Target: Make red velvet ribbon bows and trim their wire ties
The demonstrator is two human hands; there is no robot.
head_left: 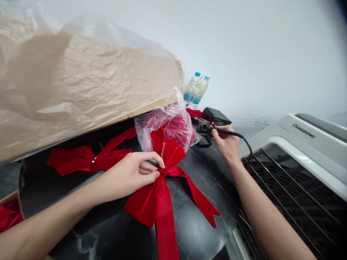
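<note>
A large red bow with long ribbon tails lies on the black marbled table. My left hand pinches the bow at its centre knot. At the back right, my right hand is closed round the handle of a black corded tool, whose front end sits in a holder. Beside the holder stands a black control box with a red light. A second red bow with a small shiny tie at its middle lies to the left.
Behind the bow sits a clear plastic bag of red material. A plastic-covered cardboard box fills the back left. Two bottles stand by the wall. A white appliance is at right. The tool's cord loops beside my right wrist.
</note>
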